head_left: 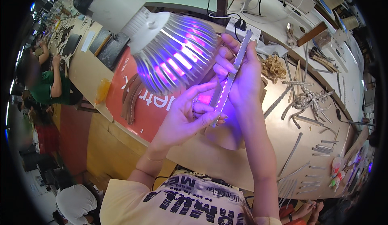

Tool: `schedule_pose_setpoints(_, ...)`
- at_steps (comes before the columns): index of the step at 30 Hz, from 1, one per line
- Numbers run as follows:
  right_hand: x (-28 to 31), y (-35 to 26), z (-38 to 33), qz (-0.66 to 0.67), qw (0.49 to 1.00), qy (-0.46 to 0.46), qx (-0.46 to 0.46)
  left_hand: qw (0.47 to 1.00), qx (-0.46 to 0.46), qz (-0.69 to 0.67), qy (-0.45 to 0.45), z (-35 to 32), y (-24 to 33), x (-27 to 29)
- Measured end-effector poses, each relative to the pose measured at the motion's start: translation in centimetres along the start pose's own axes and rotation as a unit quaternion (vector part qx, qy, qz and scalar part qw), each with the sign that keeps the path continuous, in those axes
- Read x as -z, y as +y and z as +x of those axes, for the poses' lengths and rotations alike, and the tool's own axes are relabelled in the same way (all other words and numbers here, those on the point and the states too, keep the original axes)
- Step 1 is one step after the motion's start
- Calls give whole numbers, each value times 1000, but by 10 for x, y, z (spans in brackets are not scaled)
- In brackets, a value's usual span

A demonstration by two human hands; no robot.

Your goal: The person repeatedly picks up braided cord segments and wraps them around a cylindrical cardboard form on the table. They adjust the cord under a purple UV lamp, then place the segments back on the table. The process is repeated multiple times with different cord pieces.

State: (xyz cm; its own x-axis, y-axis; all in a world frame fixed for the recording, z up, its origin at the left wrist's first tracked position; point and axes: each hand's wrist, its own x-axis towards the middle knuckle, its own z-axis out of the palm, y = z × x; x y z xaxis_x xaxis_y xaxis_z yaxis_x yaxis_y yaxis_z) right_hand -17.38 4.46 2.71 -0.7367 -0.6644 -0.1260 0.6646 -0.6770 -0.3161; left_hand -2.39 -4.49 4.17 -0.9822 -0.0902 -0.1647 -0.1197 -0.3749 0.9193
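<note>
A long thin strip (235,67) with a row of small stones runs between both hands, held up under a finned lamp (174,51) that glows violet. My right hand (238,69) grips the strip along its upper half, fingers wrapped round its edge. My left hand (188,114) pinches the lower end between thumb and fingertips. The lamp hangs just left of the strip, almost touching my right fingers. Violet light falls on both hands.
A wooden workbench (258,144) holds several similar strips (295,146), a heap of tangled strips (309,99), a brown clump (274,67), small glue bottles (336,170) and a red sheet (139,104). A power strip (238,25) lies behind. Other people sit at the left (48,85).
</note>
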Motion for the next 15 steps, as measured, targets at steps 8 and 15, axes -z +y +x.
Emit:
schedule_pose_setpoints(8, -7, 6, 8, 12, 999, 17, -34, 999, 20, 12, 25, -4, 2, 9)
schedule_pose_setpoints(15, -11, -4, -6, -12, 999, 10, -41, 997, 45, 67, -14, -3, -9, 24)
